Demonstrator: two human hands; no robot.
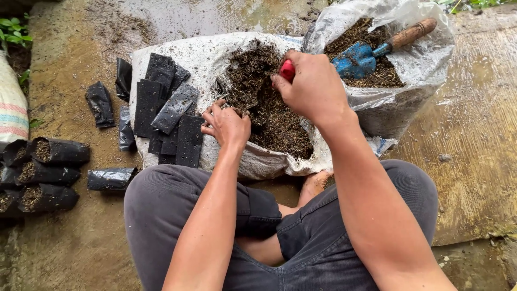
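Note:
A pile of dark soil mix (269, 108) lies on a white sack (204, 59) in front of my crossed legs. My right hand (312, 89) is shut on a red-handled tool (287, 70), its working end buried in the soil. My left hand (226, 125) rests at the pile's near edge, fingers curled around a small black bag that is mostly hidden. Flat black nursery bags (167, 108) are stacked on the sack, left of the pile.
A clear plastic bag (420, 59) at the back right holds more soil and a blue trowel (371, 51) with a wooden handle. Filled black bags (46, 172) lie at the left on wet concrete. A striped sack (11, 108) is at the left edge.

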